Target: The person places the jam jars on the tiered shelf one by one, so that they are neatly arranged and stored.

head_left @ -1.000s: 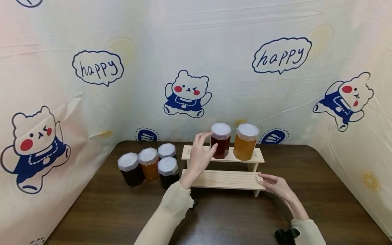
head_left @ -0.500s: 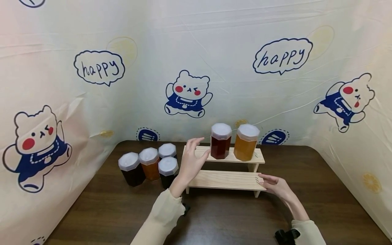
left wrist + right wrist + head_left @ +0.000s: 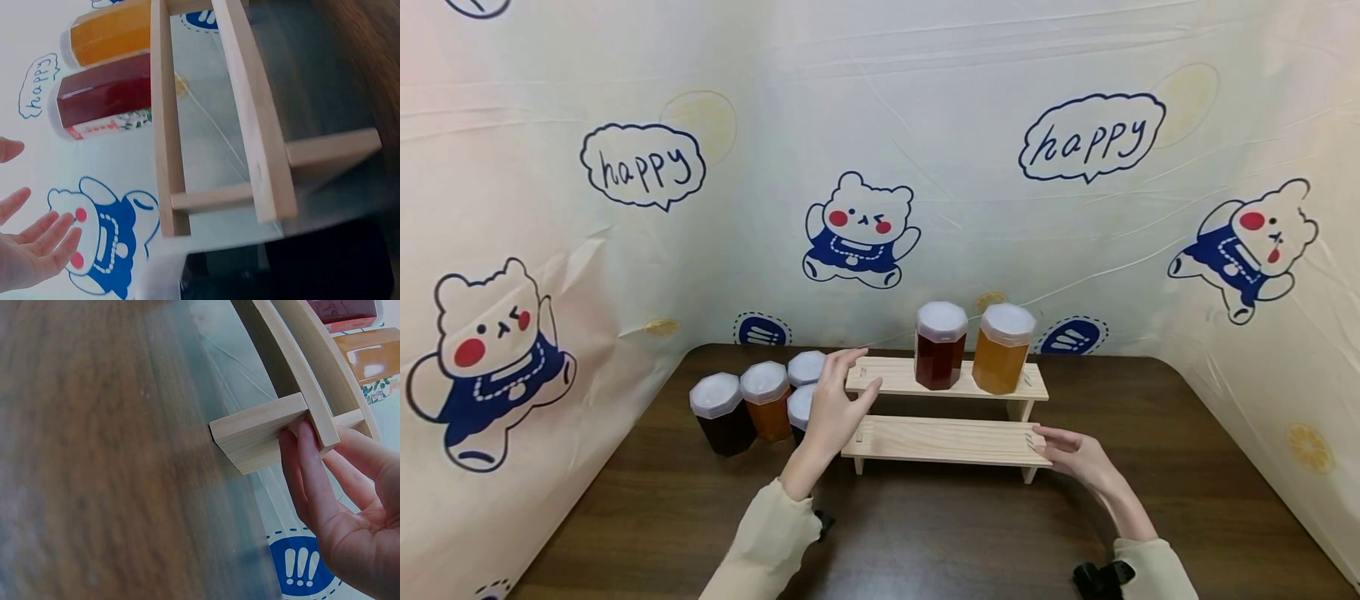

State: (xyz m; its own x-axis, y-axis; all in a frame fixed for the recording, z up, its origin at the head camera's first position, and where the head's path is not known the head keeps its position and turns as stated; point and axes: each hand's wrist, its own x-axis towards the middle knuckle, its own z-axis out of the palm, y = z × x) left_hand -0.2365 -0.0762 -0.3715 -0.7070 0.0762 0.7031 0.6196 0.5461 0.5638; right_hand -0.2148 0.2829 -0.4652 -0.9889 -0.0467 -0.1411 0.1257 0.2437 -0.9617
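Note:
A two-step wooden display rack [image 3: 955, 440] stands on the table. On its upper step are a jar of dark red liquid [image 3: 940, 360] and a jar of amber liquid [image 3: 999, 365], both with white octagonal lids. My left hand [image 3: 833, 407], fingers spread and holding nothing, hovers at the rack's left end, overlapping two dark jars behind it. In the left wrist view, the left hand [image 3: 34, 247] is apart from the red jar. My right hand [image 3: 1078, 458] pinches the right end of the lower step; the right wrist view shows its fingers [image 3: 317, 478] at the board's end.
Left of the rack, several lidded jars stand close together on the brown table [image 3: 647, 500], among them a dark jar [image 3: 726, 425] and an orange-brown jar [image 3: 769, 414]. A printed cloth [image 3: 865, 108] hangs behind and along both sides.
My left hand has moved left and slightly down, away from the dark red jar, to the rack's left end beside the grouped jars. The right hand has stayed on the lower step.

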